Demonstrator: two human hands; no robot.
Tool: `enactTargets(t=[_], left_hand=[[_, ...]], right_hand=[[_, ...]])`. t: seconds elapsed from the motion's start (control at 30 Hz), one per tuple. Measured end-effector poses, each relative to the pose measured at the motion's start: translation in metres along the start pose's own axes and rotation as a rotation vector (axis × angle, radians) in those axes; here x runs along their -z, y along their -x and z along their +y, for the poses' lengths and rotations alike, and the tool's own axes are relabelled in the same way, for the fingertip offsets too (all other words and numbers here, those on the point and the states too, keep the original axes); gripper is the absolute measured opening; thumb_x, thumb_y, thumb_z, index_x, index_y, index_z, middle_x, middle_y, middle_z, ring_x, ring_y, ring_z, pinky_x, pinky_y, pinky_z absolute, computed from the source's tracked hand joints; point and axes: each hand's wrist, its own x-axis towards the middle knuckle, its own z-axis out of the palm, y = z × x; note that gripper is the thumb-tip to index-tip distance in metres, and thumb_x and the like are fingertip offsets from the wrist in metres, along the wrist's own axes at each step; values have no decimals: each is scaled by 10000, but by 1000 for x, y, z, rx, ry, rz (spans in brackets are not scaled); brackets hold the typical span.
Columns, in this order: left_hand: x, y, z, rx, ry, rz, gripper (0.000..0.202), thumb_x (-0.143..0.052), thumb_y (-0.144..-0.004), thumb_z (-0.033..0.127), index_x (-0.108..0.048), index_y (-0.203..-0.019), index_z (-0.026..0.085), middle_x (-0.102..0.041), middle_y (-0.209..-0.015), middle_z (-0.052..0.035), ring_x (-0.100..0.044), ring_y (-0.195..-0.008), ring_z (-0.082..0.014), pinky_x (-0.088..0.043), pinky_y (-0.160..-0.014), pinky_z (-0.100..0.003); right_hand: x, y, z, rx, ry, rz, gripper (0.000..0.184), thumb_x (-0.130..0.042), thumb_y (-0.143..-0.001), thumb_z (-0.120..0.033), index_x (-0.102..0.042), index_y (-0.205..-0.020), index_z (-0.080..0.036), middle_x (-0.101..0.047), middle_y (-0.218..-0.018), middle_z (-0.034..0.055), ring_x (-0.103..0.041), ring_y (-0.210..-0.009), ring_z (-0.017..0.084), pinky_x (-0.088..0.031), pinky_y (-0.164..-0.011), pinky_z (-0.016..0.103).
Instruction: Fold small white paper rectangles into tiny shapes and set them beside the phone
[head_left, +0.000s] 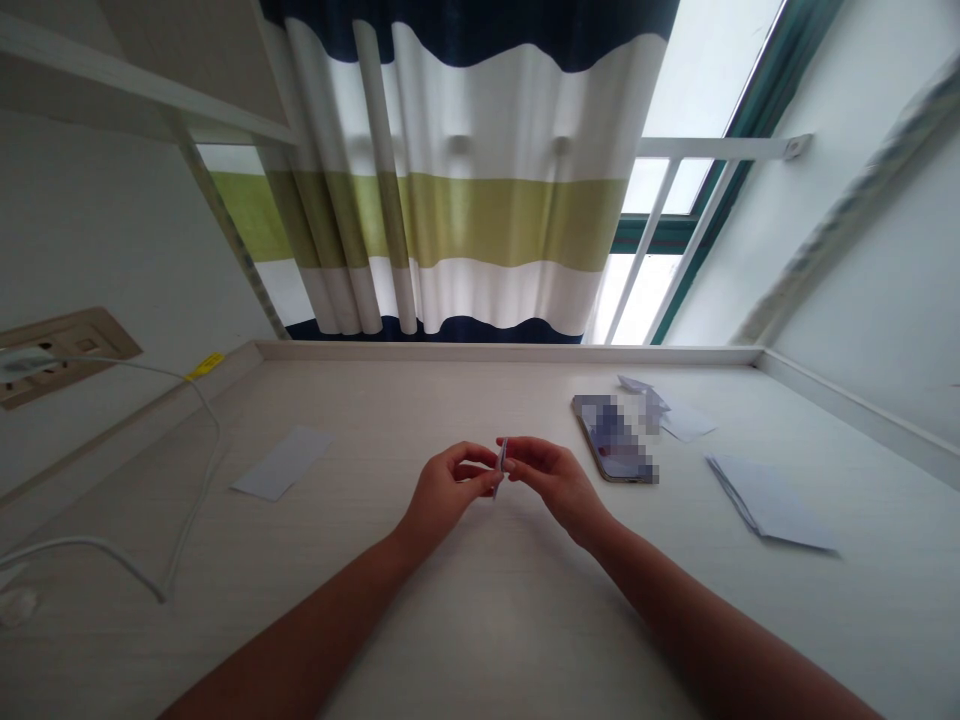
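Note:
Between my two hands, over the middle of the pale tabletop (480, 610), a small folded piece of white paper (500, 466) stands on edge. My left hand (452, 482) pinches it from the left with thumb and fingers. From the right, my right hand (551, 482) grips the same paper, its thumb low and its index finger at the top edge. The paper is seen nearly edge-on, so its folded shape is mostly hidden. Nearest to my right hand lies a smartphone (611, 450), its screen partly blurred out.
A stack of white paper (780, 505) lies at the right. Folded paper pieces (645, 392) and a loose sheet (690, 422) are behind the phone. Another sheet (281, 463) lies at left, near a white cable (214, 440) running from a wall socket (75, 350). A curtain (480, 220) hangs behind.

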Motion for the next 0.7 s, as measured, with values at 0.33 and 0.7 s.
enactTargets(t=[0.33,0.7], left_hand=[[1,-1,0,76,115,-39,191,-678,-637,276,-573,-728,146,-599,-726,-21,-598,-712,-167,-506,-622,-295],[1,0,-1,114,334,-124,163,-655,-653,233,-507,-665,165,-532,-714,12,-511,-659,-99,-422,-567,-205]], right_hand=[[-5,1,-6,11,-67,-16,224,-674,-650,-268,-648,-860,-196,-651,-757,7,-594,-708,140,-471,-736,340],[-6,5,-7,2,-79,-100,235,-632,-693,-287,-649,-911,-203,-645,-818,25,-576,-754,148,-451,-768,351]])
